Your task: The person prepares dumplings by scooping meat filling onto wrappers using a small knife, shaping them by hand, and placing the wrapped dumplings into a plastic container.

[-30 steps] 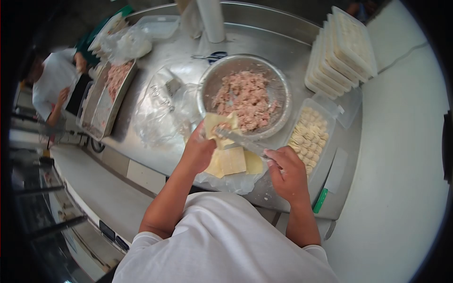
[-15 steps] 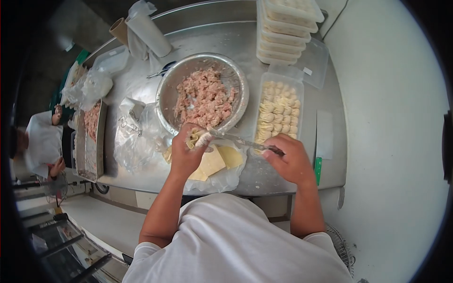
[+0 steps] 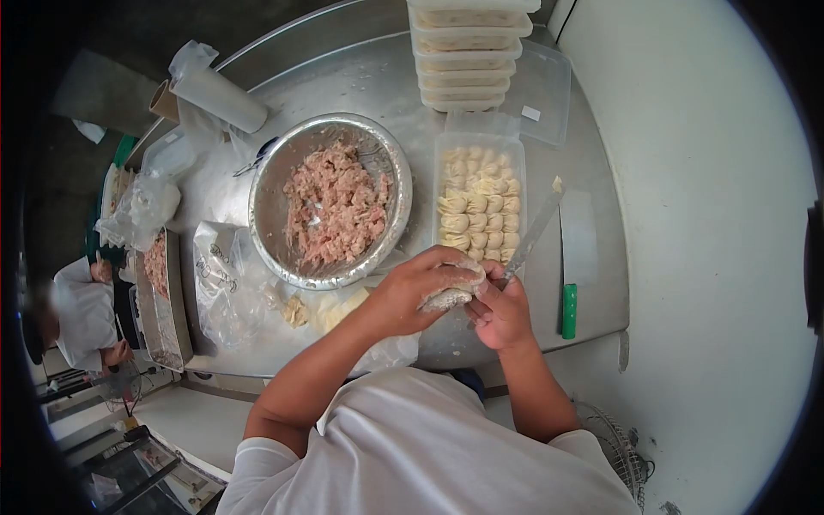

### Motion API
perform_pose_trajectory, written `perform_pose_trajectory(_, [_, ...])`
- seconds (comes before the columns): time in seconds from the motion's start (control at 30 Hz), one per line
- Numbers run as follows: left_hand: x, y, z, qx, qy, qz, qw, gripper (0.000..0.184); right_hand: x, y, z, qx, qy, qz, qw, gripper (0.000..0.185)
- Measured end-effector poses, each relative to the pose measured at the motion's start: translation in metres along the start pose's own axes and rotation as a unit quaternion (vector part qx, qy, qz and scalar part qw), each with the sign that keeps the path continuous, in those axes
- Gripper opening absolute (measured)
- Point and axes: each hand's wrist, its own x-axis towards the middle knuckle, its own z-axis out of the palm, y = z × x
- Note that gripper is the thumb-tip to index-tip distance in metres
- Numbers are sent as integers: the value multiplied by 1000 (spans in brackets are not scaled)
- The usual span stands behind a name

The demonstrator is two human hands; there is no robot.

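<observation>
My right hand [image 3: 501, 313] is closed around a narrow flat metal spatula [image 3: 537, 227], its blade slanting up to the right with a smear on the tip. My left hand [image 3: 429, 290] meets it, fingers curled and coated with pale paste or flour; whatever lies inside is hidden. Just beyond both hands is a clear plastic tray [image 3: 436, 172] with rows of pleated dumplings [image 3: 478, 203]. Yellow wrappers [image 3: 339, 307] lie partly under my left forearm, beside a crumpled wrapper piece [image 3: 295, 312]. A steel bowl [image 3: 260, 245] of minced meat filling [image 3: 336, 206] stands left of the tray.
Stacked filled containers [image 3: 468, 64] stand at the back, near a clear lid [image 3: 544, 94]. A cleaver with a green handle [image 3: 569, 311] lies at the right by the wall. Plastic bags [image 3: 225, 283], a film roll [image 3: 219, 96] and a metal meat tray [image 3: 176, 300] are left, near another person [image 3: 86, 309].
My left hand moved right from above the wrappers to meet my right hand; the wrapper it held no longer shows. The spatula swung from pointing left to pointing up-right. The camera view shifted.
</observation>
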Motion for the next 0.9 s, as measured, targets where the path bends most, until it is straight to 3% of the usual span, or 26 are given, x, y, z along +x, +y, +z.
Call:
perform_pose_trajectory(0.07, [19, -19, -1, -29, -24, -9, 999, 32, 3, -15, -9, -28, -12, -6, 1000, 21])
perform_pose_trajectory(0.17, [59, -58, -1, -19, -46, 6, 999, 23, 11, -33, -28, -148, 72, -4, 986, 21])
perform_pose_trajectory(0.23, [89, -77, 0, 28, -39, -60, 997, 21, 19, -36, -50, -264, 183, -140, 936, 24])
perform_pose_trajectory(0.27, [102, -84, 1, 26, -42, -59, 997, 21, 18, -43, -57, -264, 186, -141, 936, 24])
perform_pose_trajectory(0.33, [124, -94, 5, 64, -6, -114, 991, 26, 16, -53, -65, -271, 258, -110, 921, 28])
perform_pose_trajectory(0.43, [135, -115, 11, 116, -7, -71, 991, 38, 14, -51, -74, -285, 287, -109, 908, 26])
perform_pose_trajectory(0.53, [138, -121, 8, 210, -88, -112, 967, 47, 14, -42, -82, -324, 297, -127, 889, 24])
perform_pose_trajectory(0.67, [144, -116, 5, 204, -125, -147, 960, 44, 18, -41, -86, -356, 296, -77, 883, 23])
perform_pose_trajectory(0.73, [145, -117, 8, 264, -198, -136, 934, 47, 25, -39, -95, -396, 271, -142, 866, 23])
perform_pose_trajectory(0.77, [136, -115, 7, 267, -184, -154, 933, 47, 28, -40, -95, -410, 255, -160, 861, 23])
perform_pose_trajectory(0.83, [110, -99, 0, 257, -85, -72, 960, 50, 30, -51, -81, -478, 246, -170, 826, 24])
perform_pose_trajectory(0.87, [91, -90, -8, 265, -71, -88, 957, 50, 33, -56, -73, -501, 235, -172, 815, 25])
perform_pose_trajectory(0.9, [69, -78, -16, 238, -38, -66, 968, 51, 33, -60, -64, -567, 200, -203, 773, 25])
